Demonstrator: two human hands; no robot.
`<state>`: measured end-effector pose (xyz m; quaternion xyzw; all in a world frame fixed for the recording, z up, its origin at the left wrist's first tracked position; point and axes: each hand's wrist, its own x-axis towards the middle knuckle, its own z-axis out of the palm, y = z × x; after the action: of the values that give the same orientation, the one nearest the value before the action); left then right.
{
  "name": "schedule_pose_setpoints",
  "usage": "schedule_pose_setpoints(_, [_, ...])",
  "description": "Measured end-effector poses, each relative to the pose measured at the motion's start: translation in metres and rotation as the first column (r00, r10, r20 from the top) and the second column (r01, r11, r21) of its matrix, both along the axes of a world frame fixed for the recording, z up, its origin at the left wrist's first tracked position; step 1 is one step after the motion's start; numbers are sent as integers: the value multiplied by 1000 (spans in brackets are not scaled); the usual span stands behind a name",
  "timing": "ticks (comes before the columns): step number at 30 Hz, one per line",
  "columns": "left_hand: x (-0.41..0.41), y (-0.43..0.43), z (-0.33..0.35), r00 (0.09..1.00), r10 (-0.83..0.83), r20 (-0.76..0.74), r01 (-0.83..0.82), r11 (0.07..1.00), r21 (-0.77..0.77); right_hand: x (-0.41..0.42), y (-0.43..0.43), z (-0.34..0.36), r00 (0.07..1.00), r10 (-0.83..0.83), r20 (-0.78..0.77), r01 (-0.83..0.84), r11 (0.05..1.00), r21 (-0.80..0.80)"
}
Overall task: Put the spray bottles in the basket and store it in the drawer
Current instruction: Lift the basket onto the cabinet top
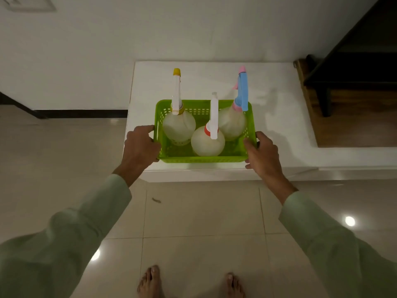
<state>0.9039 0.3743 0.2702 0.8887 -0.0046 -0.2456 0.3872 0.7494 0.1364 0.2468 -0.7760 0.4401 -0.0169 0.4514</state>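
You are standing over a white ledge (pixel 279 117) in the middle of the frame, and the green basket (pixel 206 158) is sitting on it, close to its near edge. Three spray bottles are standing upright inside the basket: the yellow-capped bottle (pixel 178 127) at the left, the red-collared bottle (pixel 207 143) in the centre and nearest to you, and the pink and blue bottle (pixel 233 123) at the right. Their bodies are touching or almost touching one another.

Your left hand (pixel 140 145) is closing on the left wall of the basket, with the fingers wrapping over the rim. Your right hand (pixel 261 152) is gripping the right wall, the thumb lying inside against the wall and the fingers going outside. Both hands are clamped on the basket.

Pale green sleeves (pixel 90 224) are covering your arms. Your bare feet (pixel 150 282) are showing at the bottom centre, on the glossy tiled floor (pixel 202 211). A dark wooden unit (pixel 354 87) is standing at the upper right, beside the ledge.
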Motion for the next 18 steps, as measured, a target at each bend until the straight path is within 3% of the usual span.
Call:
schedule_pose_setpoints(3, [-29, 12, -7, 987, 131, 89, -120, 986, -119, -22, 15, -6, 981, -137, 140, 122, 987, 107])
schedule_pose_setpoints(6, [-77, 27, -25, 916, 309, 254, -255, 940, -225, -56, 45, -28, 897, -307, 317, 291, 952, 98])
schedule_pose_setpoints(9, [-123, 28, -55, 910, 352, 219, -298, 922, -246, -80, 76, -68, 873, -406, 271, 353, 909, 222])
schedule_pose_setpoints(12, [-145, 21, -98, 889, 445, -103, -457, 856, -244, -84, 89, -109, 883, -465, 63, 391, 804, 448])
schedule_pose_setpoints(15, [-143, 19, -140, 581, 536, -612, -757, 632, -165, -78, 84, -142, 793, -589, -159, 511, 499, 700])
schedule_pose_setpoints(16, [-142, 17, -155, 499, 498, -709, -798, 584, -151, -76, 81, -154, 766, -612, -198, 520, 408, 751])
schedule_pose_setpoints(18, [-138, 13, -188, 426, 424, -800, -834, 527, -165, -69, 76, -183, 727, -650, -221, 504, 288, 814])
